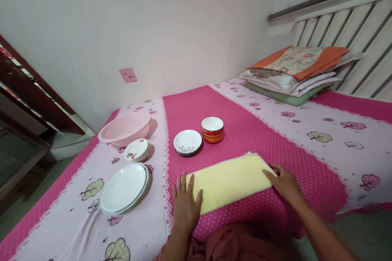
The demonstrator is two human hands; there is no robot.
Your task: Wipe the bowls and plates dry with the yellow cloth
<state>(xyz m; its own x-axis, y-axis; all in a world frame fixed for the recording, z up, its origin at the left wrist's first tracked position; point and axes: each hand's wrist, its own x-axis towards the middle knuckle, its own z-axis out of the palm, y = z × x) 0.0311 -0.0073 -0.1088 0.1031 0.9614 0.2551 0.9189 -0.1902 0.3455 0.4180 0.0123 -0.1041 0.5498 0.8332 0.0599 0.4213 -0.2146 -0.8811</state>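
Observation:
A yellow cloth (229, 181), folded into a long strip, lies in front of me on the pink bedspread. My left hand (186, 202) rests flat on its left end, fingers spread. At the opposite end, my right hand (284, 181) grips the cloth's edge, with the thumb on top and the other fingers partly hidden. Just beyond the cloth is a stack of small plates (187, 142), the top one white with a floral print. Beside it stands a stack of bowls (212, 128), orange and red outside and white inside.
On the left are large plates (124, 187) in a stack, small flowered dishes (137, 149) and a pink basin (125, 128). Folded bedding and cushions (300, 69) are piled at the back right against the slatted headboard (346, 36). A white wall (183, 28) borders the bed's far side.

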